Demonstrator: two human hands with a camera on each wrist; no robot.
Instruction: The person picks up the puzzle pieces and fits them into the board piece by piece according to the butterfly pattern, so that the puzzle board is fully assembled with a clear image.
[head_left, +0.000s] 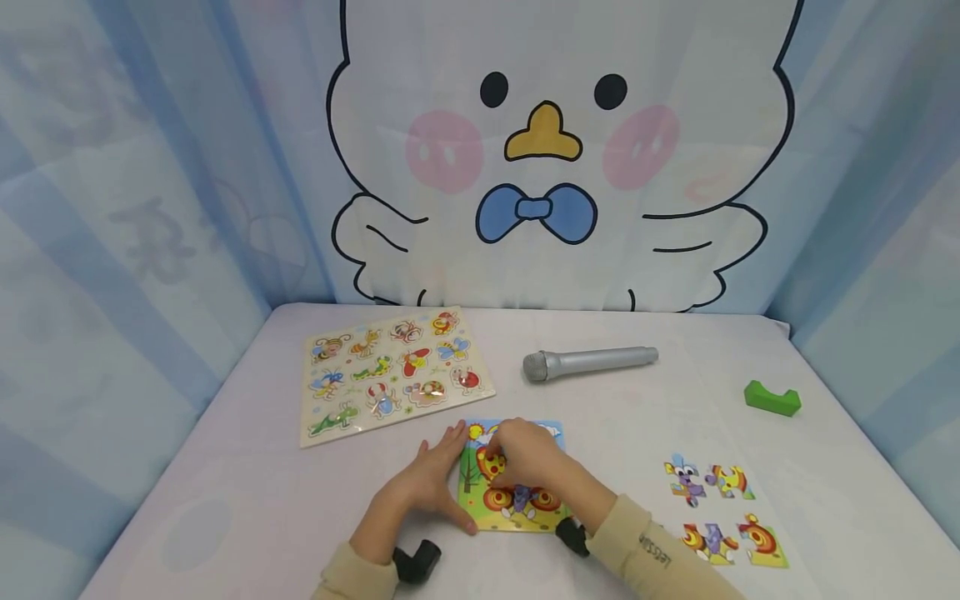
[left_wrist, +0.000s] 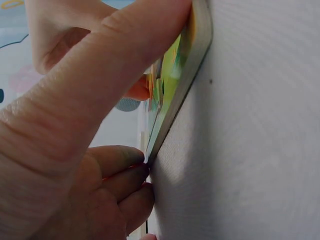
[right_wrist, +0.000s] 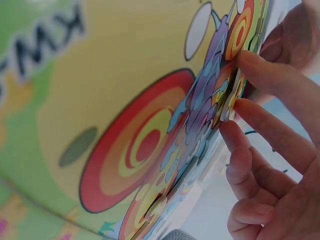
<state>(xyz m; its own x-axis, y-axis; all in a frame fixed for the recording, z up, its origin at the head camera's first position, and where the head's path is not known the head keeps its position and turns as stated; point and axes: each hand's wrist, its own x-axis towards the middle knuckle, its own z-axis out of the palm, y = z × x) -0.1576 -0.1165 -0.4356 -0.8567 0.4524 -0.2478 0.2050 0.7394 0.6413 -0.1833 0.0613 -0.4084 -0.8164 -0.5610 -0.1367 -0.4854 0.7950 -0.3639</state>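
Observation:
A jigsaw puzzle board [head_left: 517, 523] with a butterfly picture lies on the table in front of me. My left hand [head_left: 429, 482] rests at its left side, fingers spread, with the thumb [left_wrist: 145, 30] against the near edge and the other fingertips along the left edge. Over the upper left of the picture, my right hand [head_left: 528, 454] pinches a puzzle piece [right_wrist: 231, 100] between thumb and fingers. That piece stands tilted, close to the board surface. Part of the picture is hidden behind the right hand.
Several loose puzzle pieces [head_left: 763, 542] lie to the right. Behind the board are an insect peg puzzle [head_left: 397, 375] at the left and a silver toy microphone [head_left: 592, 362]. A green arched block [head_left: 772, 400] sits far right. Curtains [head_left: 150, 250] enclose the table.

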